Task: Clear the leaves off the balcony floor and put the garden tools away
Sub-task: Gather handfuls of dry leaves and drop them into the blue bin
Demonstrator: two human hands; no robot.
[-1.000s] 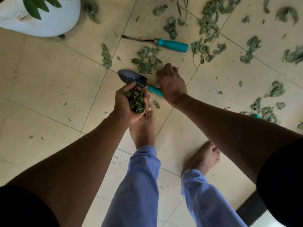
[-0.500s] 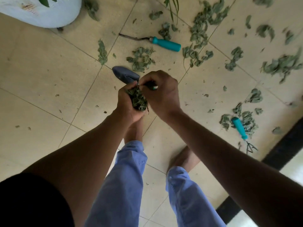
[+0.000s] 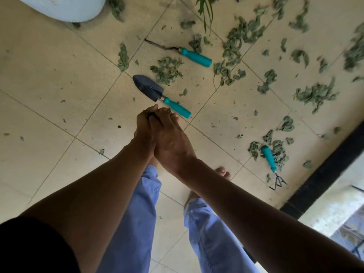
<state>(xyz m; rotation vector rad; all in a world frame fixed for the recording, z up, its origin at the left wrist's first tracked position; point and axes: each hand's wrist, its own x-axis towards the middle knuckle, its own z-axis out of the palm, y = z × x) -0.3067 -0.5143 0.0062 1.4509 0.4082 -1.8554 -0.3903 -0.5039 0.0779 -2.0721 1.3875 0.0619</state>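
Note:
My left hand (image 3: 143, 131) and my right hand (image 3: 170, 139) are pressed together above the floor. A wad of leaves (image 3: 151, 115) is squeezed between them, and only a dark sliver of it shows. My left hand holds the wad; my right hand lies flat over it. Just beyond my fingers a trowel (image 3: 149, 88) with a teal handle lies on the tiles. A teal-handled weeder (image 3: 195, 57) lies farther off. A small hand rake (image 3: 270, 160) lies to the right among leaves. Loose leaves (image 3: 167, 70) are scattered over the floor.
A white plant pot (image 3: 65, 7) stands at the top left. A black threshold strip (image 3: 325, 170) runs along the right edge of the tiles. My bare feet and blue trouser legs (image 3: 134, 223) are below my hands. Thick leaf patches (image 3: 315, 94) lie to the right.
My right hand came off the trowel handle and closed flat over the leaves in my left hand. Both hands rose and drew back from the trowel, which stays on the floor.

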